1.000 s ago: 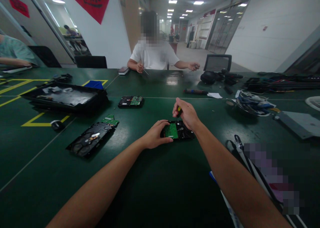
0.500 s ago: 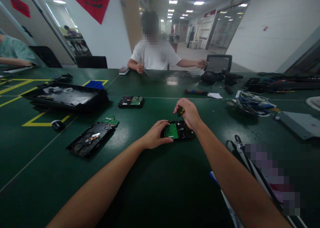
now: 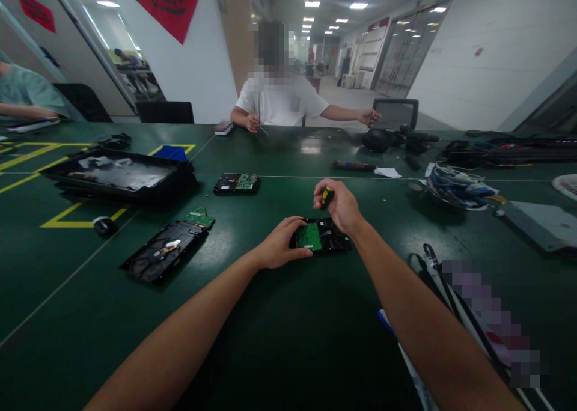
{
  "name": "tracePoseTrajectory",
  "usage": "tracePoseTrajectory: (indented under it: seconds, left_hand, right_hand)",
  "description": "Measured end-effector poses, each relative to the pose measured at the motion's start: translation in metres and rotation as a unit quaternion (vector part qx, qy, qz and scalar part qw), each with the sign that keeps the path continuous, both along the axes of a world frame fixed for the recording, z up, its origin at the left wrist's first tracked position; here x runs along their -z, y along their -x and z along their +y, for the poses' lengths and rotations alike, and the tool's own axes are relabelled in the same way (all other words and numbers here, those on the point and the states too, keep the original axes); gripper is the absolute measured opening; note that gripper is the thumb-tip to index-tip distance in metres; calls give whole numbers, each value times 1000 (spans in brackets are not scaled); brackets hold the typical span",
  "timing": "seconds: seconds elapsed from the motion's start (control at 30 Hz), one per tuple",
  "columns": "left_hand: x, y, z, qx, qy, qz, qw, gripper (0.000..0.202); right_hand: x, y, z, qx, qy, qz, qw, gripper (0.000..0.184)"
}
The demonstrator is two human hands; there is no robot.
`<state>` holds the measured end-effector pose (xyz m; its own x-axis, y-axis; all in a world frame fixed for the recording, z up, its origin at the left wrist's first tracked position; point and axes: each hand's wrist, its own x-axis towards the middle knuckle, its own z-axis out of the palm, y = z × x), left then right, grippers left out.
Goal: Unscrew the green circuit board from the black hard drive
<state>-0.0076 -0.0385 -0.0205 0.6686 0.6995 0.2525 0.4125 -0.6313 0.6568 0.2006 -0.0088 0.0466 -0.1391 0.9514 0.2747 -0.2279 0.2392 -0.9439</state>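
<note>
Pinched mid-frame in left hand (image 3: 280, 244): flat black drive (image 3: 325, 235), green board (image 3: 309, 237) leftward, below yellow-black handle (image 3: 327, 198) clasped by curled right hand (image 3: 344, 208).

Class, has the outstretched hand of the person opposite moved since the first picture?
Yes, rightward in the picture. The outstretched hand, clear of the mesh chair earlier, now overlaps its left edge.

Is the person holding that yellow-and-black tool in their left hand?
No, the right hand holds the yellow-and-black tool, while the left hand grips the black device.
</note>
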Motion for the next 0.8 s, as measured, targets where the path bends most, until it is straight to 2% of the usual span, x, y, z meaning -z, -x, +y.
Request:
tracePoseTrajectory:
  seconds: [0.27, 0.37, 0.57, 0.8]
  left_hand:
    - [1, -1, 0, -2, 3, -4, 1000, 77]
    - [0, -1, 0, -3, 6, -5, 1000, 77]
    - [-4, 0, -2, 0, 14, -3, 1000, 76]
    - [-2, 0, -1, -2, 9, -6, 1000, 75]
  right_hand:
    - [3, 0, 1, 58, -14, -36, 998, 21]
    - [2, 0, 1, 58, -2, -33, 998, 23]
    - [-2, 1, -3, 5, -4, -29, 1000, 31]
    - [-2, 3, -4, 38, 4, -29, 999, 34]
